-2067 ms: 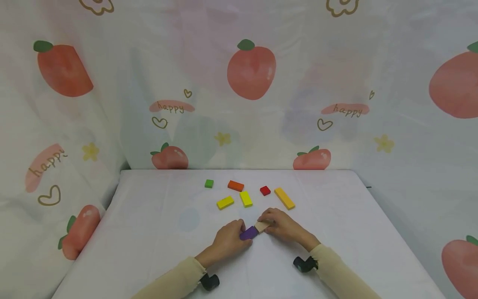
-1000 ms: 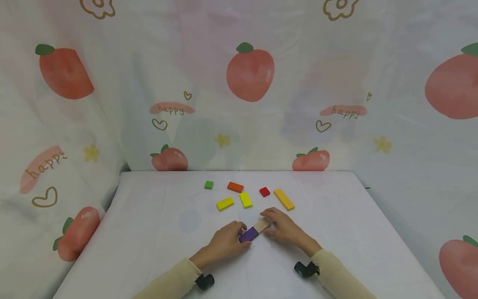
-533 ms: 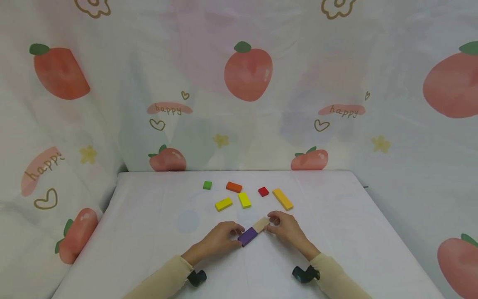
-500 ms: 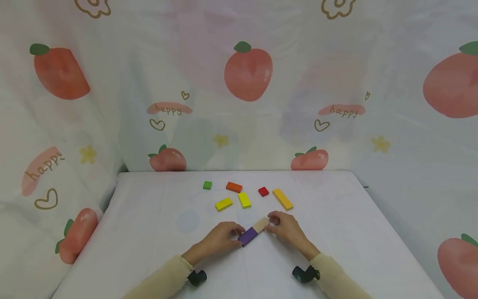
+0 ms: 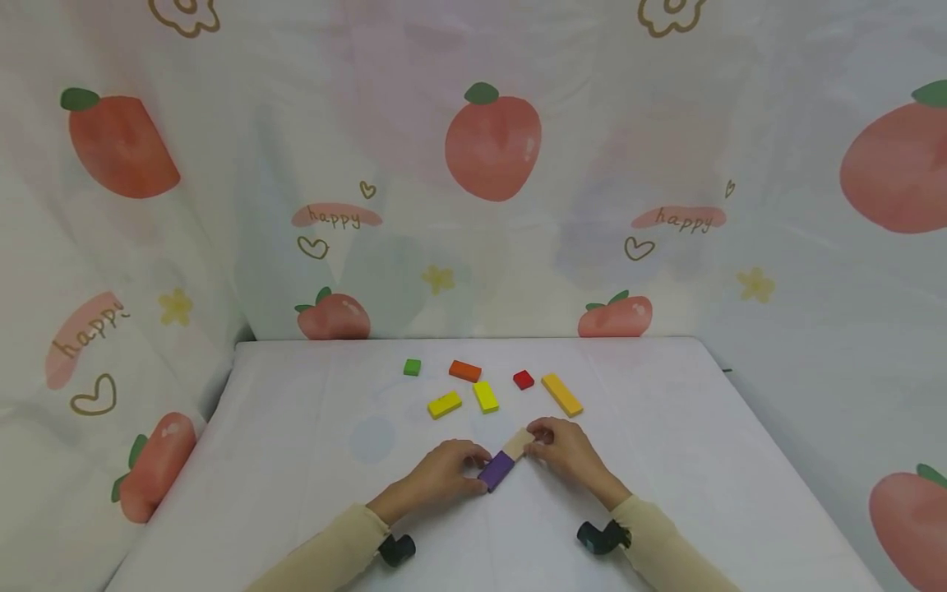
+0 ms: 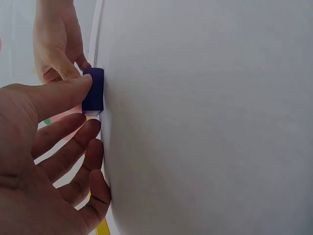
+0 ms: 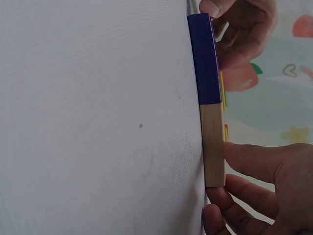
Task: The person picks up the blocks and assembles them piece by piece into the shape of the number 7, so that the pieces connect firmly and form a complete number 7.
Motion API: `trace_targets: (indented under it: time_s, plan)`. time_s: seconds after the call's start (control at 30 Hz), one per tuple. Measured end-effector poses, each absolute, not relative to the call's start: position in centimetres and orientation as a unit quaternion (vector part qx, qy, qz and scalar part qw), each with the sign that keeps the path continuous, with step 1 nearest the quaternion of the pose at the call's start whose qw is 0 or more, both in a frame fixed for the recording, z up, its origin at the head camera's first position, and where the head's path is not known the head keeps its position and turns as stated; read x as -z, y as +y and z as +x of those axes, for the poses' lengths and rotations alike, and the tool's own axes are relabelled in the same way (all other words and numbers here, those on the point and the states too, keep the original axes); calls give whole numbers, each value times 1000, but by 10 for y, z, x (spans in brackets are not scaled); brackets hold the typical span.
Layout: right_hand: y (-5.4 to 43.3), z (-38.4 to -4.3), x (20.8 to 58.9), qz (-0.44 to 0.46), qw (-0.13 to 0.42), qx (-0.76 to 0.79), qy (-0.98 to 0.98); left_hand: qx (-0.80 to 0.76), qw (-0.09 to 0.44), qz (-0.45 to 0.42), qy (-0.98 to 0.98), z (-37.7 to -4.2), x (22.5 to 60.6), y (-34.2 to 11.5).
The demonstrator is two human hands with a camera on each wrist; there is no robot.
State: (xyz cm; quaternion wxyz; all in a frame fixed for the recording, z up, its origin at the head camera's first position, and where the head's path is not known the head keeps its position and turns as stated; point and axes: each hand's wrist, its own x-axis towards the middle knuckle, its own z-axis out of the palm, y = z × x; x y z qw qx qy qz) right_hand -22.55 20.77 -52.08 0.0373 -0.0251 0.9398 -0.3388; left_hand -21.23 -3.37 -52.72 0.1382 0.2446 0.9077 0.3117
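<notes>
A purple block [image 5: 496, 472] and a plain wooden block [image 5: 517, 445] lie end to end on the white table, forming one slanted bar. My left hand [image 5: 438, 474] holds the purple block's near end between thumb and fingers; in the left wrist view the thumb lies against that purple block [image 6: 96, 93] while the other fingers curl loosely. At the far end, my right hand [image 5: 570, 450] holds the wooden block. The right wrist view shows its thumb on the wooden block's [image 7: 213, 147] side and fingertips at its end. There the two blocks' ends meet.
Beyond the hands lie a green block [image 5: 412, 367], an orange block [image 5: 465, 371], a red block [image 5: 524, 380], a long yellow-orange block [image 5: 562, 395] and two yellow blocks [image 5: 445, 404]. A printed cloth [image 5: 488, 247] rises behind the white table [image 5: 311, 460].
The fingers have drawn back toward the outer ends, uncovering more of both blocks. In the last half second the purple block shifted slightly right and the bar turned a little steeper.
</notes>
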Motion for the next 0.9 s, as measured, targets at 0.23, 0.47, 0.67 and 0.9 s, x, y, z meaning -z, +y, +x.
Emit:
trace_targets:
  time_s: [0.23,0.47,0.67,0.9]
  plan:
    - [209,-232,522,-26,54,342,938,-298,153,234,912,-212,528,-27]
    - [210,-237,525,-32,55,349,935,-293,149,236,915,-211,527,-21]
    - [212,-241,528,-45,48,355,932,-284,138,241,918,-208,527,-17]
    - [211,-244,528,-49,54,366,928,-258,130,233,929,-207,530,-11]
